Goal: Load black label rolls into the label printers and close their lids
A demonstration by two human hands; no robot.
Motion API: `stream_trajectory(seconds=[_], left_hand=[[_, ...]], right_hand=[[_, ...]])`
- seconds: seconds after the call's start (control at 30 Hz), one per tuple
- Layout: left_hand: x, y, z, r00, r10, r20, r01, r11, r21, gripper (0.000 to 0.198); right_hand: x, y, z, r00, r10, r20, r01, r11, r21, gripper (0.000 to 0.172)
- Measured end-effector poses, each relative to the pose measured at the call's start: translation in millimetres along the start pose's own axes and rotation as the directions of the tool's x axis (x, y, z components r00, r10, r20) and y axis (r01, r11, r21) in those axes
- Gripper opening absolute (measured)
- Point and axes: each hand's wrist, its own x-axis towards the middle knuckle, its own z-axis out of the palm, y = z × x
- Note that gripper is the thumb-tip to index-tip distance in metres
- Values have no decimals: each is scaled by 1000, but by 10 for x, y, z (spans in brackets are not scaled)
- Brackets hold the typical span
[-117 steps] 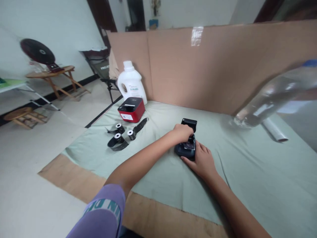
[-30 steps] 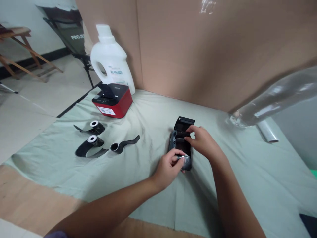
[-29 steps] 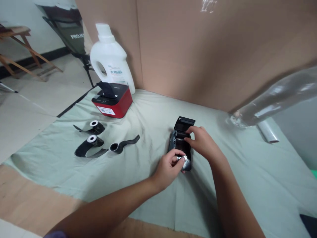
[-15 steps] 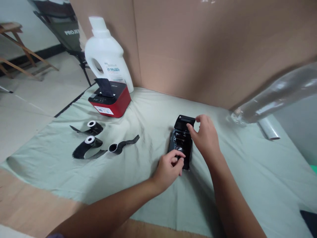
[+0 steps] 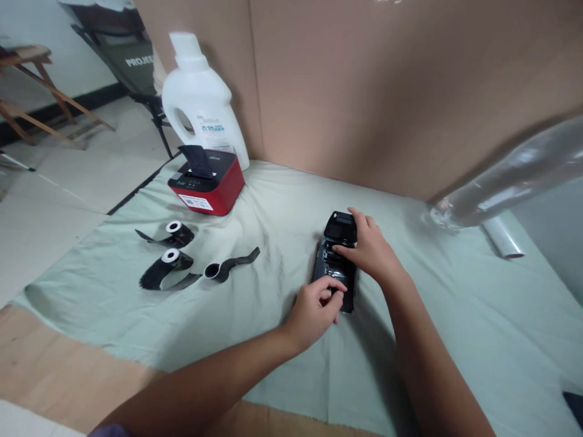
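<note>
A small black portable printer (image 5: 321, 258) lies on the cloth, its hinged lid (image 5: 340, 226) raised at the far end. A shiny dark lining or roll shows in its open bay, partly hidden by my fingers. My left hand (image 5: 316, 306) is closed in a pinch over the near end, where a black strip (image 5: 350, 302) reaches past the printer's front. The fingertips hide exactly what is pinched. My right hand (image 5: 371, 246) grips the lid's right side, fingers at its far edge and thumb low over the bay.
Left of the printer lie three black paper rolls (image 5: 182, 233) with loose tails. Behind them stand a red and black label printer (image 5: 228, 185) and a white detergent bottle (image 5: 203, 100). A cardboard wall (image 5: 341, 91) closes the back. Plastic-wrapped tubing (image 5: 501, 176) and a clear roll (image 5: 503, 237) are at right.
My right thumb has moved down and left from the lid's edge to over the bay, and the fingers have shifted left along the lid. My left hand keeps its pinch. The view has shifted slightly.
</note>
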Motion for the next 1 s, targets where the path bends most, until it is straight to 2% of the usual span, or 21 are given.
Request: stream_trajectory(seconds=[0.1,0.2,0.3,0.5,0.73,0.9,1.0], left_hand=[[0,-17,-5,1000,0,-2,0,1000,-8,15],[0,-12,-5,1000,-12,1,12,1000,6,15],[2,-1,-7,1000,-13,7,13,1000,17,16],[-2,22,-3,1000,-1,11,1,1000,1,16],[14,108,-84,981,-126,149,103,983,151,23],[11,92,-231,955,-162,247,119,976,182,25],[-1,116,-275,945,-176,276,130,976,177,24]], right_hand=[[-32,-12,-55,998,14,53,-15,1000,22,100],[-63,-52,-86,995,41,93,-39,999,-25,112],[-77,-83,-97,994,72,84,-63,993,-105,113],[-71,-79,-113,997,66,32,-65,997,-33,87],[-85,-49,-280,999,-46,-14,48,989,140,33],[-154,-64,-375,990,-64,125,53,995,89,27],[-171,-59,-347,980,-46,196,33,997,69,32]])
